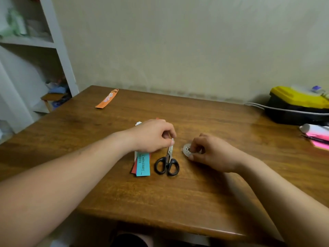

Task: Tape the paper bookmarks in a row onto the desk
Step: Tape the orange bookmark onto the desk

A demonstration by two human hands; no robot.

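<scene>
The left hand (153, 135) rests over a stack of bookmarks (141, 164), its fingers (169, 138) pinched together at the tip of the scissors (167, 162); whether they grip tape I cannot tell. Just right, the right hand's (211, 152) fingers (193, 151) curl around a tape roll (187, 150). An orange bookmark (106, 98) lies well beyond, near the table's (178, 202) far-left edge. Bare wood stretches toward the near edge.

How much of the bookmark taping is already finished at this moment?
Done: one orange bookmark lies alone at the desk's far left; tape on it cannot be seen. In hand: the right hand holds the tape roll, the left hand pinches its end. Left: the bookmark stack beside the scissors.
</scene>
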